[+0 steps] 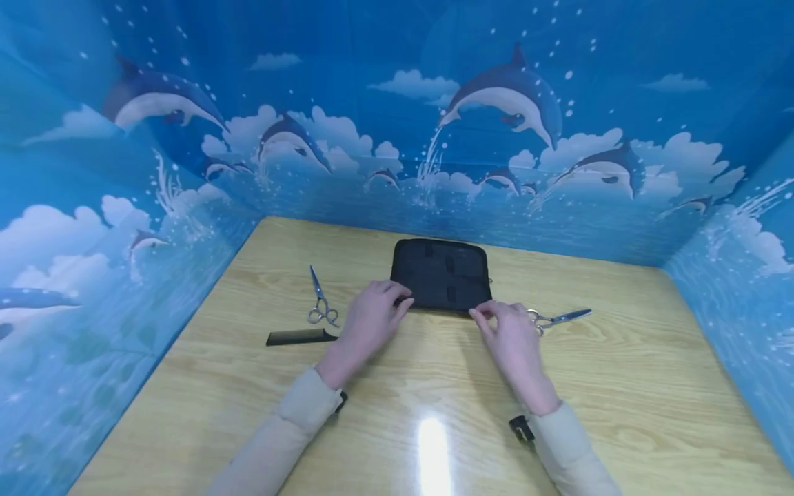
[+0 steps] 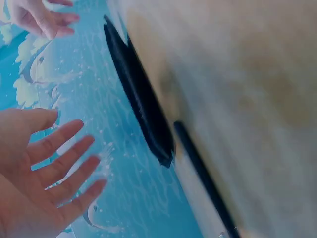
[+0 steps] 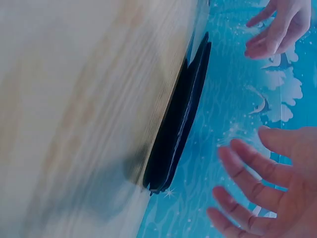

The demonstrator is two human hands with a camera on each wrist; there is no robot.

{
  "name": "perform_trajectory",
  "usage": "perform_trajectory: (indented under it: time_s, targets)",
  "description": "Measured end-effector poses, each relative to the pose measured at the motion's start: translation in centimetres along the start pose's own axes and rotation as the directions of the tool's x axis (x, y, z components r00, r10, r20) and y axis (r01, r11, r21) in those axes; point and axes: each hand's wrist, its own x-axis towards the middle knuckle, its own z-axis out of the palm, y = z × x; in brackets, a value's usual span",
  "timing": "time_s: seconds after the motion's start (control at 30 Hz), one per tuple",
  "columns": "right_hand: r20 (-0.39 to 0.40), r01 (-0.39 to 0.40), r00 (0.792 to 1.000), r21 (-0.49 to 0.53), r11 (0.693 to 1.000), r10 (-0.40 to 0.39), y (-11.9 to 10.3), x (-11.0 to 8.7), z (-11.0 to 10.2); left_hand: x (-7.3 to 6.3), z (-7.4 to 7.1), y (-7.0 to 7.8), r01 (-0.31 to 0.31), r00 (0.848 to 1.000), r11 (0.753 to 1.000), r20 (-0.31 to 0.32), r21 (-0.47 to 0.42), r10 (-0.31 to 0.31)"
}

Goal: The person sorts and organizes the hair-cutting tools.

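A black zip case with small elastic loops on its upper face lies flat on the wooden table. My left hand hovers by its near left corner, and my right hand is by the near right corner. Seen from the left wrist, the left hand has its fingers spread, with nothing in them. The right wrist view likewise has the right hand with loosely extended, empty fingers. In both wrist views the case appears edge-on.
Left of the case lie a pair of scissors and a black comb, whose end is hidden behind the left hand. Another pair of scissors lies to the right, beside the right hand. A blue dolphin-print backdrop stands around the table.
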Motion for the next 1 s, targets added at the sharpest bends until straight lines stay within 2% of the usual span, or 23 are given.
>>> perform_trajectory:
  time_s: [0.1, 0.27, 0.37, 0.5, 0.6, 0.7, 0.8, 0.9, 1.0]
  targets:
    - [-0.001, -0.022, 1.0, -0.015, 1.0, 0.022, 0.5, 0.6, -0.2, 0.7, -0.5, -0.2, 0.022, 0.998, 0.999, -0.05, -0.036, -0.024]
    - [0.058, -0.063, 0.996, -0.016, 0.998, 0.064, 1.4, 2.4, -0.4, 2.2, -0.8, -0.7, 0.066, 0.987, 0.997, -0.146, -0.04, -0.071]
    - [0.083, -0.093, 0.992, -0.035, 0.995, 0.095, 1.9, 3.5, -0.5, 3.0, -0.8, -1.0, 0.092, 0.98, 0.994, -0.169, -0.061, -0.101]
    - [0.089, -0.126, 0.988, -0.045, 0.991, 0.13, 2.7, 4.7, -0.4, 4.1, -0.5, -1.5, 0.117, 0.978, 0.99, -0.166, -0.076, -0.128]
    - [0.09, -0.153, 0.984, -0.01, 0.988, 0.153, 3.4, 5.6, 0.0, 4.9, -0.2, -2.0, 0.158, 0.978, 0.985, -0.128, -0.072, -0.166]
    - [0.133, -0.193, 0.973, 0.036, 0.981, 0.187, 4.1, 6.4, 0.6, 5.6, 0.4, -2.7, 0.211, 0.974, 0.975, -0.071, -0.071, -0.216]
    - [0.227, -0.252, 0.946, 0.069, 0.965, 0.231, 5.0, 7.1, 1.4, 6.0, 1.2, -3.4, 0.26, 0.965, 0.964, -0.012, -0.059, -0.261]
    - [0.316, -0.3, 0.909, 0.05, 0.953, 0.27, 5.7, 7.8, 1.9, 6.4, 2.0, -4.1, 0.295, 0.955, 0.955, 0.057, -0.03, -0.293]
    - [0.374, -0.302, 0.886, 0.014, 0.953, 0.275, 6.1, 8.2, 2.2, 6.7, 2.8, -4.7, 0.311, 0.939, 0.95, 0.151, 0.015, -0.31]
